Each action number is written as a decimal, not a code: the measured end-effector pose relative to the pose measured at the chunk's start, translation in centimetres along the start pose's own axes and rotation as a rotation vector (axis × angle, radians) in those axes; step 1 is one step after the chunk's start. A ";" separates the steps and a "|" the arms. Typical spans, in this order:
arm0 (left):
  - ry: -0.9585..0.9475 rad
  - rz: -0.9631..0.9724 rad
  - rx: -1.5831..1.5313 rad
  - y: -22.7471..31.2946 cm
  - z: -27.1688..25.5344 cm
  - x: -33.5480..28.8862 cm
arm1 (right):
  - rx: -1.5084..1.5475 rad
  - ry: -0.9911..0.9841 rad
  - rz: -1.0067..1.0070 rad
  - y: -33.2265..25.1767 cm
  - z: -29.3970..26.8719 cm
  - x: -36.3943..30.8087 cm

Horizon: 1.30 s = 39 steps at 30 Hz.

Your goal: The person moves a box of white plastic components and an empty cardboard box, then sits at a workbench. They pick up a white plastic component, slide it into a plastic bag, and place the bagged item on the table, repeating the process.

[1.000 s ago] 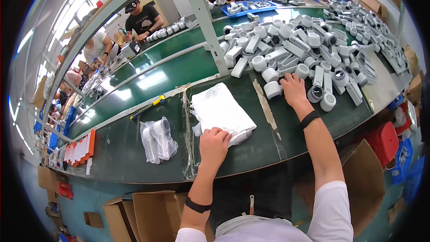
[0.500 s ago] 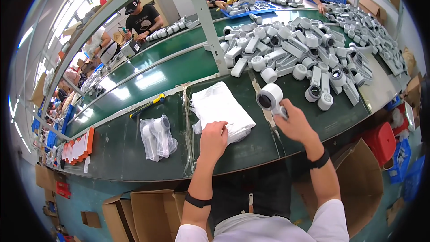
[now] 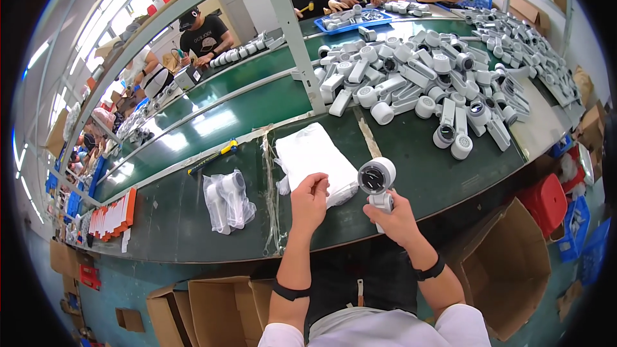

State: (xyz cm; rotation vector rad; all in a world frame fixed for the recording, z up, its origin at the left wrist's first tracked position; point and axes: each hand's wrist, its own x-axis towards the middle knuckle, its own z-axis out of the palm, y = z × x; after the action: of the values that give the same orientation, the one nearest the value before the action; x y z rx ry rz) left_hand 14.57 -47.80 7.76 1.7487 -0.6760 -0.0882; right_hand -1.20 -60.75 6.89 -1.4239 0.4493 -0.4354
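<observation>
My right hand (image 3: 397, 217) grips a white plastic part (image 3: 376, 180) with a round dark-centred head, held upright over the near edge of the green table (image 3: 193, 212). Just to its left, my left hand (image 3: 310, 199) pinches the edge of the top sheet of a stack of white plastic bags (image 3: 312, 157). A large heap of similar white parts (image 3: 424, 83) covers the table beyond and to the right.
A bagged white part (image 3: 228, 200) lies left of the stack, and a yellow-handled tool (image 3: 212, 156) lies farther back. Open cardboard boxes (image 3: 508, 263) stand below the table edge. Other people work at the far side by a blue tray (image 3: 350, 20). A metal post (image 3: 292, 32) rises mid-table.
My right hand took a white part from the heap and brought it back toward me. My left hand stayed at the bag stack and now pinches its edge.
</observation>
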 end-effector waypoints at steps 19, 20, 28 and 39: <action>-0.131 -0.181 -0.249 1.5 -2.8 -1.2 | -0.116 -0.654 0.277 -4.1 0.6 0.8; -0.150 -0.208 -0.280 1.2 -2.6 -1.2 | -0.117 -0.653 0.275 -3.9 0.7 0.8; -0.122 -0.240 -0.514 0.9 -0.1 -2.0 | 0.156 0.164 -0.108 0.7 4.6 2.2; 0.035 -0.216 -0.487 0.8 0.3 -2.2 | 0.052 0.328 -0.070 1.5 5.1 4.0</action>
State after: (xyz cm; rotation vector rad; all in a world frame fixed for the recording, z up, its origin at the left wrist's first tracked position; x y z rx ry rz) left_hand 12.34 -47.07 7.77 1.3420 -0.3946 -0.3425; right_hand 4.93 -58.50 5.70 -1.3247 0.6480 -0.7382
